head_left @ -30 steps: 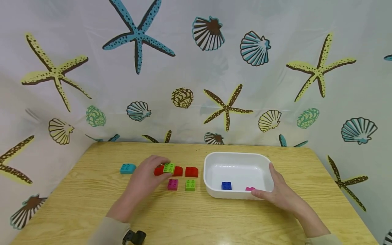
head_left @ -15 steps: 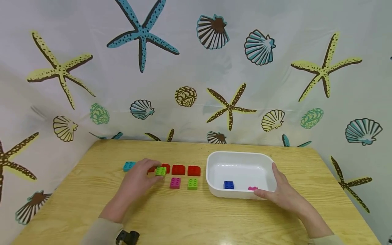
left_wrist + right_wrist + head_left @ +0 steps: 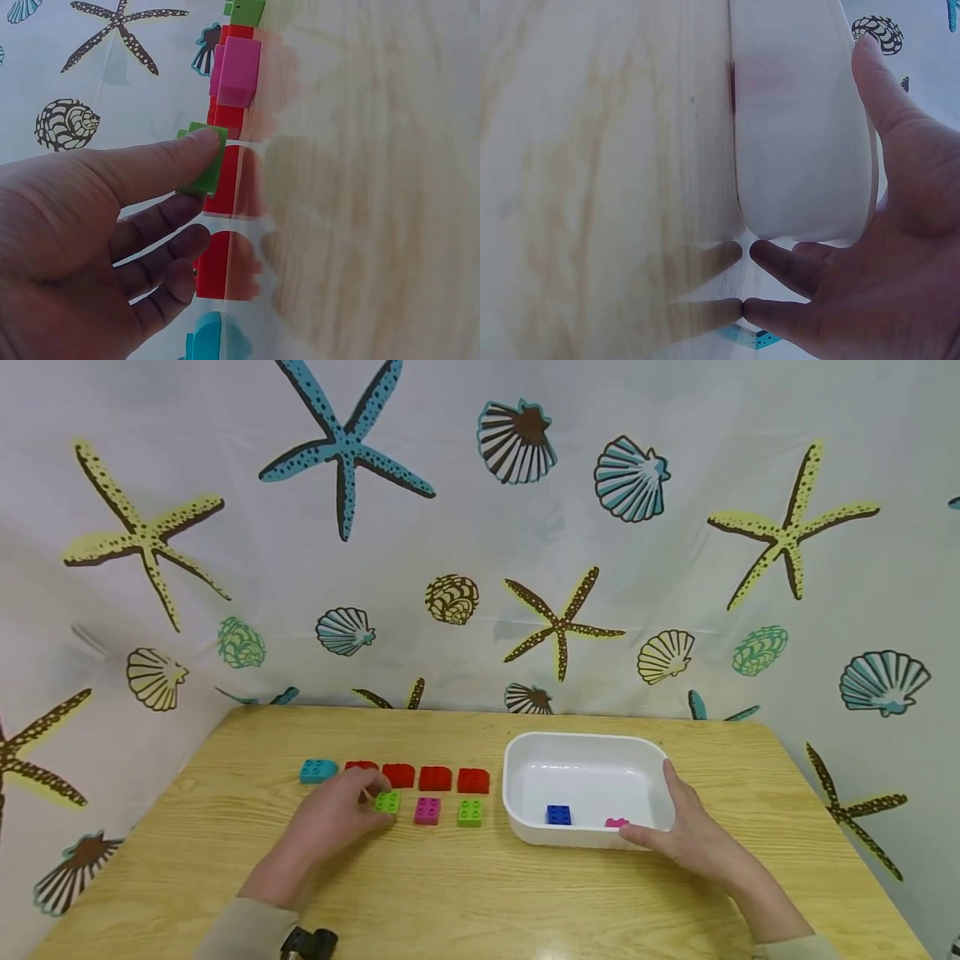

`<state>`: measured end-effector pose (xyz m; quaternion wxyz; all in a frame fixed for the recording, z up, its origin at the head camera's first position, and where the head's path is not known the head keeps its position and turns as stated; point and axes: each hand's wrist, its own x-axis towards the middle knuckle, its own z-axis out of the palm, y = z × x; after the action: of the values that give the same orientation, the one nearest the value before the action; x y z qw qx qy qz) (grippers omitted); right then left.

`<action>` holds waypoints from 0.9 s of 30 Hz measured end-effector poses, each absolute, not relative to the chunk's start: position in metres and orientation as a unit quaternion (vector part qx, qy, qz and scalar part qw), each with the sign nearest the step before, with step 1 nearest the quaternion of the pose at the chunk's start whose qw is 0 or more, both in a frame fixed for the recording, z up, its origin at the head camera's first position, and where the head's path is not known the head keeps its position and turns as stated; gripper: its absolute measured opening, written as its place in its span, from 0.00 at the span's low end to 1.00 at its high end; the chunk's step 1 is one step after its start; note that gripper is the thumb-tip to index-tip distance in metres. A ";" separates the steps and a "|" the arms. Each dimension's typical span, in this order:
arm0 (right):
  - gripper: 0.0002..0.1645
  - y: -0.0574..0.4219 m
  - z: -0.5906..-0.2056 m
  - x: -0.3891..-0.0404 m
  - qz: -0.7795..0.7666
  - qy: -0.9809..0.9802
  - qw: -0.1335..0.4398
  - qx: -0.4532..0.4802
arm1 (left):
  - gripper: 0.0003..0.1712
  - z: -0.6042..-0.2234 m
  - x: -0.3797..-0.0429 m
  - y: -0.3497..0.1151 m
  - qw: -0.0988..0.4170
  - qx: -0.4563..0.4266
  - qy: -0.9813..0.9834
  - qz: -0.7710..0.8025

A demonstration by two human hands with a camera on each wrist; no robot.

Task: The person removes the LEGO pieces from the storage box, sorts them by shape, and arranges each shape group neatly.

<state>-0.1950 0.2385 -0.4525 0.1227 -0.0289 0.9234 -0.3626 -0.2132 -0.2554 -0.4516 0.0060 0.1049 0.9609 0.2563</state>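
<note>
My left hand (image 3: 333,814) pinches a lime green toy building brick (image 3: 387,802) between thumb and fingers, its studs facing up. The left wrist view shows the thumb on the near face of this lime brick (image 3: 204,166), with the other fingers loosely bent. To its right on the table lie a magenta brick (image 3: 427,811) and a second lime brick (image 3: 469,813). My right hand (image 3: 693,835) rests against the right end of a white plastic bin (image 3: 581,739), thumb over the front rim, fingers fairly straight along the side.
A row of several red bricks (image 3: 436,778) runs behind the lime and magenta ones. A teal brick (image 3: 318,771) lies at its left end. Inside the bin are a blue brick (image 3: 558,815) and a pink piece (image 3: 617,822). A patterned cloth (image 3: 450,527) hangs behind the wooden table (image 3: 480,902).
My left hand has carried the lime brick left and then toward me, from over the red row to beside the magenta brick. The right hand has stayed at the bin.
</note>
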 end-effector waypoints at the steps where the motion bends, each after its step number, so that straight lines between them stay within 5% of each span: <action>1: 0.86 0.239 -0.453 -0.195 -0.362 0.924 0.123 -0.028 | 0.20 -0.453 -0.214 -0.256 0.010 0.108 0.961 0.256; 27: 0.87 0.239 -0.453 -0.196 -0.353 0.927 0.121 -0.033 | 0.19 -0.465 -0.216 -0.257 0.021 0.095 0.959 0.266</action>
<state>-0.1957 0.2390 -0.4534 0.1205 -0.0326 0.9273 -0.3528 -0.2160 -0.2570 -0.4647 0.0208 0.0954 0.9591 0.2658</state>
